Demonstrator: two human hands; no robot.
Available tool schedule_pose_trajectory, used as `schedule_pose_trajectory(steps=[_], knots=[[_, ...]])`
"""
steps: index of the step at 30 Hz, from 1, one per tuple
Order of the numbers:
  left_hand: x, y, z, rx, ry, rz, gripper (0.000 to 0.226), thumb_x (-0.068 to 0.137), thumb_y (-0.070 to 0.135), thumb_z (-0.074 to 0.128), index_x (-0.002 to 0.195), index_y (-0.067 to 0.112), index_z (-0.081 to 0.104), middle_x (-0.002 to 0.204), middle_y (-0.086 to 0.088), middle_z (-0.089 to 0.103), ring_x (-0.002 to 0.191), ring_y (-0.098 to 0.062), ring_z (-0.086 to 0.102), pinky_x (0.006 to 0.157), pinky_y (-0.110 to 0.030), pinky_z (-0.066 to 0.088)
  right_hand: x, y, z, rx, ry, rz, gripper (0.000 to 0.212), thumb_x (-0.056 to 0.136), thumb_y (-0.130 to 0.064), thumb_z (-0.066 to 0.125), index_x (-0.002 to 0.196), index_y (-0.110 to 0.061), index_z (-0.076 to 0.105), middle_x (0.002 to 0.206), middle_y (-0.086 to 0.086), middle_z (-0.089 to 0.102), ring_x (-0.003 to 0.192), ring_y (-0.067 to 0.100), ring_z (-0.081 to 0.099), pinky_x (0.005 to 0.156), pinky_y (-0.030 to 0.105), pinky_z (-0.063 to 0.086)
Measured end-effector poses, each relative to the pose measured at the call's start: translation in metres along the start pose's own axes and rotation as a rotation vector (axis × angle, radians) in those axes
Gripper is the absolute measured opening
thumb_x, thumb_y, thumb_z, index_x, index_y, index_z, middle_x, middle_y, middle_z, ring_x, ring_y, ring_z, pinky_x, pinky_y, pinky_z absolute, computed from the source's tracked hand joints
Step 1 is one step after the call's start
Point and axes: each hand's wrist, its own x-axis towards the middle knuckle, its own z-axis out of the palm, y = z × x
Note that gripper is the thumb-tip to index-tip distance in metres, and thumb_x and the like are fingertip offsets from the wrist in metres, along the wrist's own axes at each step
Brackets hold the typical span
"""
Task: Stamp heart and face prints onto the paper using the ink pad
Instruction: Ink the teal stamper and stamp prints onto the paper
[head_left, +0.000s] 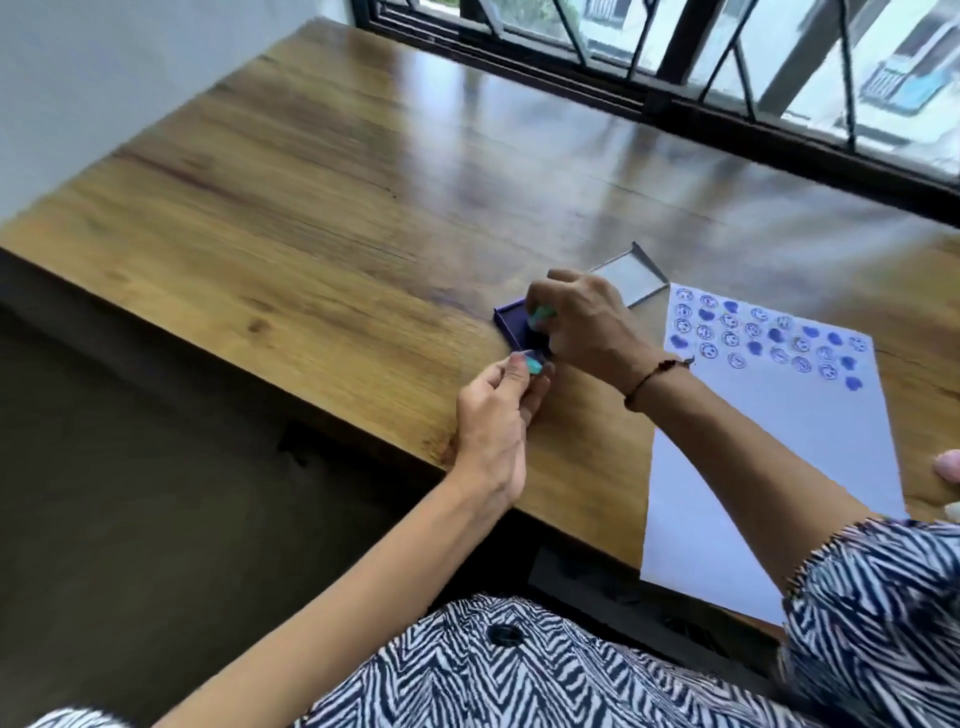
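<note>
A blue ink pad (511, 321) lies open on the wooden table, its grey lid (626, 278) hinged back behind it. My right hand (587, 325) reaches across and holds a small green stamp (543, 314) down over the pad. My left hand (498, 410) pinches a second green stamp (532, 364) just in front of the pad's near edge. To the right lies a white sheet of paper (769, 467), whose far end carries rows of blue face and heart prints (769, 338).
The wooden table (311, 208) runs far to the left and back to a barred window (675, 67). Its front edge passes just under my left wrist. Another person's fingertips (948, 462) rest at the right edge beside the paper.
</note>
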Motion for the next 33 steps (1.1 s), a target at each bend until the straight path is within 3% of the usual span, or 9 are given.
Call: schedule_pose_trajectory(steps=[2,5,13,17,20,24,28,31,33], knots=[[-0.002,0.001,-0.001,-0.019,0.001,-0.024,0.017,0.091,0.008,0.044,0.083,0.003,0.058,0.084,-0.009,0.060,0.081,-0.018,0.060,0.071,-0.016,0.053,0.009,0.003,-0.011,0.024,-0.045,0.014,0.016,0.069,0.002,0.060,0.081,-0.005,0.069,0.086,0.017,0.067,0.075,0.034,0.060,0.058,0.032,0.041],[-0.002,0.004,0.001,-0.037,-0.005,-0.034,0.017,0.091,0.009,0.043,0.083,0.003,0.057,0.084,-0.010,0.059,0.082,-0.019,0.059,0.069,-0.015,0.053,0.013,0.003,-0.016,0.061,0.005,-0.020,0.018,0.067,0.004,0.058,0.078,-0.004,0.069,0.082,0.018,0.067,0.071,0.033,0.060,0.056,0.028,0.035],[-0.002,0.005,0.002,-0.050,-0.002,-0.038,0.015,0.091,0.009,0.044,0.087,0.001,0.057,0.088,-0.012,0.059,0.087,-0.020,0.058,0.072,-0.017,0.052,0.014,-0.004,-0.011,0.094,-0.004,-0.017,0.017,0.069,0.005,0.056,0.077,-0.004,0.067,0.084,0.017,0.064,0.069,0.029,0.056,0.055,0.029,0.034],[-0.004,0.002,0.002,-0.038,0.002,-0.029,0.016,0.091,0.008,0.044,0.089,0.001,0.057,0.091,-0.012,0.059,0.090,-0.021,0.057,0.074,-0.018,0.052,0.010,-0.008,-0.009,0.056,-0.103,-0.023,0.017,0.069,0.005,0.055,0.081,-0.002,0.066,0.091,0.017,0.065,0.082,0.034,0.058,0.061,0.031,0.037],[-0.002,0.002,0.002,-0.030,0.003,-0.029,0.016,0.090,0.009,0.044,0.087,0.001,0.058,0.090,-0.012,0.059,0.090,-0.022,0.058,0.072,-0.016,0.053,0.017,-0.006,-0.019,0.142,-0.022,0.006,0.020,0.070,0.006,0.055,0.081,-0.003,0.069,0.090,0.018,0.067,0.082,0.032,0.060,0.060,0.026,0.034],[-0.004,0.000,0.001,-0.016,0.005,-0.019,0.017,0.091,0.010,0.044,0.087,0.002,0.059,0.088,-0.010,0.060,0.096,-0.024,0.056,0.078,-0.020,0.052,0.012,-0.009,-0.013,0.131,-0.110,0.016,0.019,0.071,0.005,0.056,0.084,-0.002,0.069,0.094,0.018,0.066,0.088,0.033,0.059,0.068,0.032,0.041],[-0.003,0.001,0.001,-0.016,-0.011,-0.022,0.017,0.091,0.010,0.044,0.087,0.001,0.059,0.097,-0.017,0.055,0.090,-0.020,0.060,0.076,-0.017,0.052,0.018,-0.002,-0.019,0.183,-0.045,0.057,0.021,0.070,0.006,0.055,0.082,-0.003,0.070,0.091,0.019,0.070,0.082,0.029,0.059,0.060,0.021,0.036],[-0.003,0.000,0.002,-0.011,-0.006,-0.016,0.017,0.091,0.010,0.044,0.089,0.001,0.058,0.098,-0.016,0.055,0.088,-0.019,0.060,0.078,-0.019,0.052,0.014,-0.002,-0.015,0.135,-0.100,0.061,0.021,0.070,0.006,0.056,0.083,-0.004,0.069,0.094,0.017,0.068,0.089,0.030,0.059,0.064,0.023,0.033],[-0.002,0.000,0.001,-0.015,-0.008,-0.020,0.016,0.091,0.010,0.044,0.088,0.002,0.058,0.093,-0.014,0.057,0.087,-0.018,0.061,0.076,-0.018,0.052,0.014,0.001,-0.019,0.162,-0.090,0.088,0.021,0.070,0.005,0.058,0.083,-0.005,0.070,0.092,0.017,0.070,0.082,0.026,0.058,0.060,0.021,0.032]])
